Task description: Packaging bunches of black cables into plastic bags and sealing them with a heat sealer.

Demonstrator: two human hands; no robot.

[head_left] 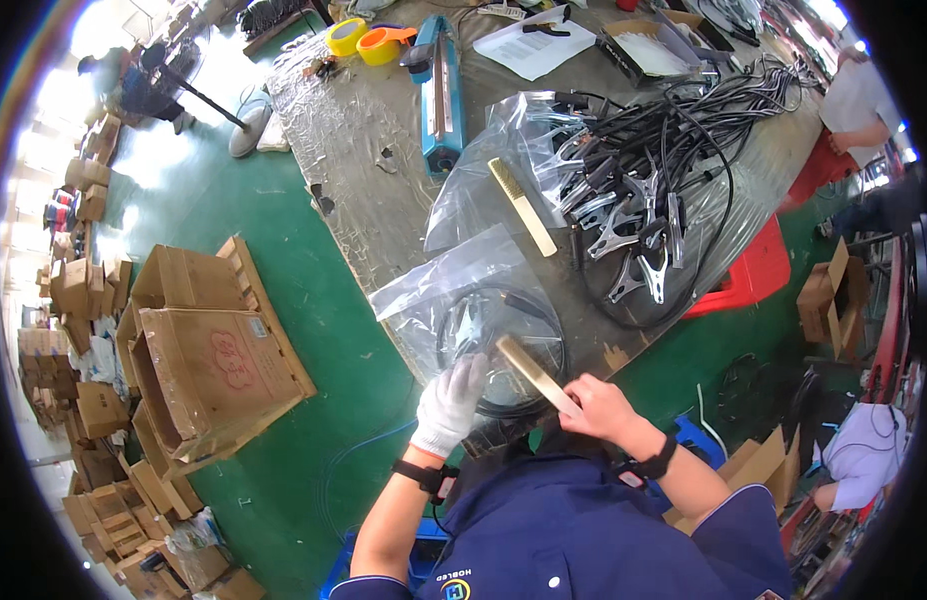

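My left hand, in a white glove, grips the lower left edge of a clear plastic bag at the near edge of the table. Inside the bag lies a coiled black cable with a metal clamp, partly hidden by glare. Bare, my right hand is closed round the pale handle of a wire brush. The brush tilts over the bag, its head toward the coil. A second wire brush rests farther up on the table. To the right of it lie several metal clamps on black cables.
A blue heat sealer and yellow tape rolls stand at the far side. Behind the cables is an open box. A red bin sits off the right edge. Cardboard boxes stand left on the green floor; other people are at right.
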